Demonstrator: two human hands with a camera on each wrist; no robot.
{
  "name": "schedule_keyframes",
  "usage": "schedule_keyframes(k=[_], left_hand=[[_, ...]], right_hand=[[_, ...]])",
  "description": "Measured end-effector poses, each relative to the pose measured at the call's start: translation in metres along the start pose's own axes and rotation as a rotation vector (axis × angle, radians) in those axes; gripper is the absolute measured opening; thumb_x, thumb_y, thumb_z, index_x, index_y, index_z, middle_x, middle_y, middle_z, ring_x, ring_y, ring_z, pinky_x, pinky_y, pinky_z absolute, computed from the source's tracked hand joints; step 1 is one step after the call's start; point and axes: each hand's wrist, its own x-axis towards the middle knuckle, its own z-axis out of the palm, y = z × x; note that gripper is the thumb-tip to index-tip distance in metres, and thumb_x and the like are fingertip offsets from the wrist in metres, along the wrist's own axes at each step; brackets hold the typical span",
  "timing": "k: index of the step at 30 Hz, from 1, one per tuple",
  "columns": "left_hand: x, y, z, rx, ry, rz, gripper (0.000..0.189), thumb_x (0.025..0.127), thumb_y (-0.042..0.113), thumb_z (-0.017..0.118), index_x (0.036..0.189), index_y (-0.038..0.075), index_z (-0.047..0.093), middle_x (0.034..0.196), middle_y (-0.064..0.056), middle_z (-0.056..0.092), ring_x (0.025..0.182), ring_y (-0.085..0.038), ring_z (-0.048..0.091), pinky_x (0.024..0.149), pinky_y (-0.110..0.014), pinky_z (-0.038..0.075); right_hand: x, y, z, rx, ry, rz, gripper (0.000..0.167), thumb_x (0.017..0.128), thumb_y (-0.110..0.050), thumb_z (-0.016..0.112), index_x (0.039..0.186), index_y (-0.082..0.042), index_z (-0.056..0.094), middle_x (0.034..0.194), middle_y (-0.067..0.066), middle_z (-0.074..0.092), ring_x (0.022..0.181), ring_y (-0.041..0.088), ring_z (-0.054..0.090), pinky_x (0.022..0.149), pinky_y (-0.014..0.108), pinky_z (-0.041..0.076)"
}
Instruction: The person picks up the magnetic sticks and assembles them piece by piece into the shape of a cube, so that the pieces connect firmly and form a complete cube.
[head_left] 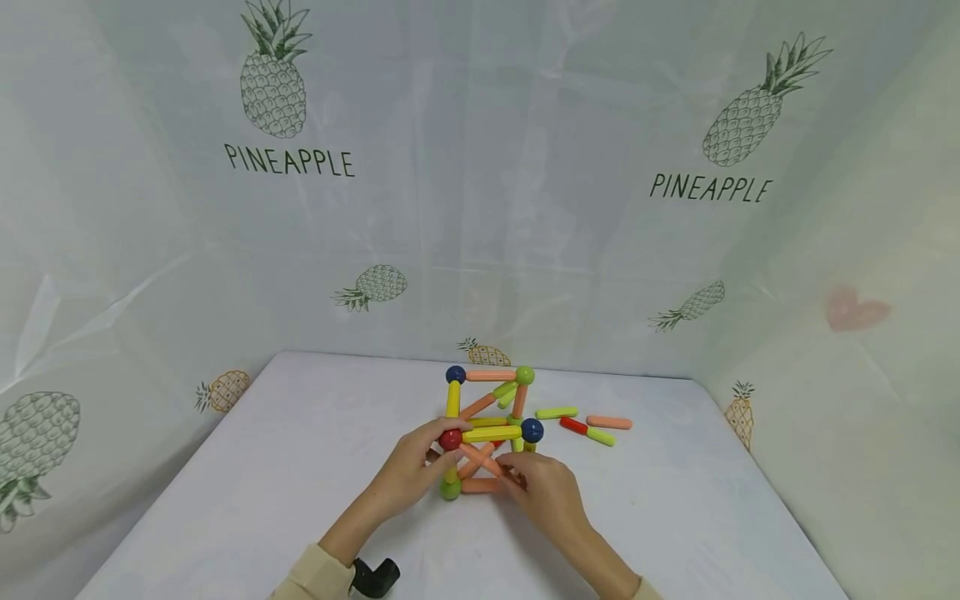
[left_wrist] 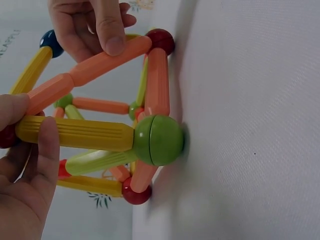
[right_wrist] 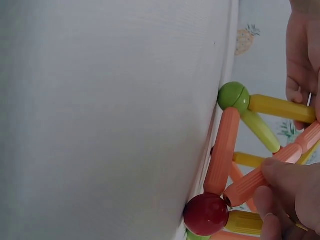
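A frame of magnetic rods and balls stands on the table. My left hand [head_left: 408,462] holds its upper left front corner, fingers about a red ball [head_left: 450,440] and the top of an upright yellow rod [left_wrist: 85,132]. My right hand [head_left: 551,496] pinches an orange magnetic rod [right_wrist: 245,186] between thumb and fingers. With a second orange rod [left_wrist: 50,95] end to end, it slants across the front face. Its lower end is right at the lower red ball [right_wrist: 206,214]. A green ball [left_wrist: 159,140] sits at the lower left corner on the table.
Behind and right of the frame lie loose rods: a green one [head_left: 557,412], an orange one [head_left: 609,422], and a red one [head_left: 573,426] end to end with another green one [head_left: 601,437]. A pineapple-print curtain [head_left: 480,208] hangs behind the white table [head_left: 690,517].
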Motion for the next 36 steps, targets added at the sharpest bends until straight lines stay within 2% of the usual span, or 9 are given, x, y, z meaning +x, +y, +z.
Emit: schedule_keyframes(k=[6, 10, 15, 21, 24, 28, 31, 36], left_hand=[[0.001, 0.001, 0.002, 0.016, 0.011, 0.008, 0.037, 0.096, 0.029, 0.063, 0.132, 0.034, 0.054, 0.116, 0.013, 0.059, 0.096, -0.01, 0.057, 0.077, -0.026, 0.053], [0.001, 0.001, 0.003, 0.015, 0.008, 0.008, 0.037, 0.097, 0.025, 0.063, 0.131, 0.036, 0.054, 0.116, 0.013, 0.059, 0.097, -0.01, 0.057, 0.077, -0.026, 0.053], [0.001, 0.001, 0.004, 0.016, 0.002, 0.013, 0.037, 0.097, 0.025, 0.063, 0.131, 0.036, 0.053, 0.121, 0.013, 0.058, 0.099, -0.01, 0.057, 0.078, -0.026, 0.053], [0.002, 0.002, 0.004, 0.03, -0.003, 0.001, 0.037, 0.097, 0.027, 0.062, 0.13, 0.041, 0.051, 0.126, 0.015, 0.055, 0.101, -0.009, 0.056, 0.077, -0.026, 0.053], [0.002, 0.0, 0.003, 0.048, 0.008, -0.005, 0.039, 0.097, 0.027, 0.062, 0.13, 0.042, 0.051, 0.127, 0.017, 0.054, 0.101, -0.008, 0.055, 0.077, -0.026, 0.052], [0.002, -0.001, 0.003, 0.055, 0.019, 0.0, 0.04, 0.096, 0.025, 0.063, 0.132, 0.039, 0.052, 0.127, 0.017, 0.054, 0.102, -0.008, 0.055, 0.078, -0.027, 0.052], [0.003, -0.003, 0.001, 0.059, 0.013, 0.0, 0.039, 0.097, 0.026, 0.062, 0.133, 0.036, 0.052, 0.128, 0.016, 0.054, 0.104, -0.009, 0.055, 0.079, -0.027, 0.052], [0.006, -0.009, -0.004, 0.104, 0.037, -0.033, 0.041, 0.097, 0.027, 0.062, 0.135, 0.035, 0.051, 0.131, 0.017, 0.052, 0.109, -0.007, 0.052, 0.081, -0.026, 0.052]], right_hand=[[0.0, 0.0, 0.001, -0.036, -0.001, 0.016, 0.021, 0.078, -0.017, 0.084, 0.096, -0.023, 0.076, 0.081, -0.011, 0.069, 0.058, -0.002, 0.049, 0.053, 0.015, 0.044], [-0.002, 0.001, -0.002, -0.019, -0.015, 0.017, 0.022, 0.079, -0.016, 0.083, 0.099, -0.023, 0.075, 0.086, -0.01, 0.07, 0.061, -0.001, 0.051, 0.056, 0.016, 0.046], [-0.008, 0.005, -0.011, 0.067, -0.009, 0.036, 0.021, 0.082, -0.017, 0.081, 0.101, -0.022, 0.075, 0.087, -0.013, 0.068, 0.062, 0.0, 0.052, 0.056, 0.016, 0.047], [-0.017, 0.027, -0.02, 0.2, 0.048, 0.148, 0.015, 0.081, -0.01, 0.076, 0.09, -0.02, 0.069, 0.077, -0.019, 0.06, 0.067, 0.003, 0.057, 0.057, 0.02, 0.05], [-0.019, 0.038, -0.019, 0.24, -0.011, 0.193, 0.022, 0.081, -0.011, 0.076, 0.101, -0.016, 0.067, 0.085, -0.01, 0.064, 0.072, 0.008, 0.06, 0.06, 0.023, 0.052], [-0.02, 0.049, -0.013, 0.3, -0.185, 0.181, 0.034, 0.086, -0.014, 0.074, 0.118, -0.012, 0.063, 0.102, 0.002, 0.067, 0.081, 0.011, 0.064, 0.067, 0.023, 0.054], [-0.02, 0.053, -0.009, 0.337, -0.266, 0.163, 0.029, 0.089, -0.013, 0.072, 0.117, -0.012, 0.064, 0.104, 0.001, 0.067, 0.082, 0.009, 0.065, 0.07, 0.021, 0.053], [-0.017, 0.05, -0.007, 0.355, -0.289, 0.126, 0.021, 0.09, -0.011, 0.07, 0.111, -0.013, 0.068, 0.101, -0.003, 0.069, 0.08, 0.006, 0.065, 0.069, 0.02, 0.053]])
